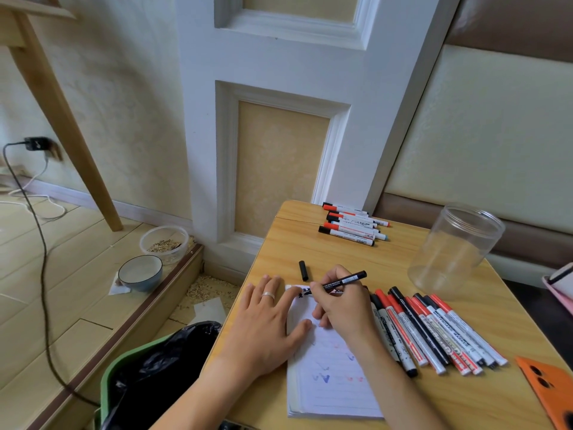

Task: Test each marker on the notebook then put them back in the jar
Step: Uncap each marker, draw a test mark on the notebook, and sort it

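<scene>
A lined notebook [331, 389] lies open on the wooden table [403, 252], with several small red and blue marks on its page. My left hand [263, 324] presses flat on its left edge. My right hand [341, 305] grips an uncapped black marker [347, 279], its tip hidden behind my fingers near the top of the page. The marker's black cap [304, 270] lies on the table just beyond. Several red and black markers [434, 330] lie in a row right of the notebook. A second pile of markers [353, 225] sits at the far edge. The clear plastic jar [455, 246] stands empty at the right.
An orange phone case [548, 389] lies at the table's near right corner. A green bin with a black bag [155, 373] stands left of the table. On the floor are a blue bowl [141, 273], a plastic tub [164, 243] and a black cable [43, 274].
</scene>
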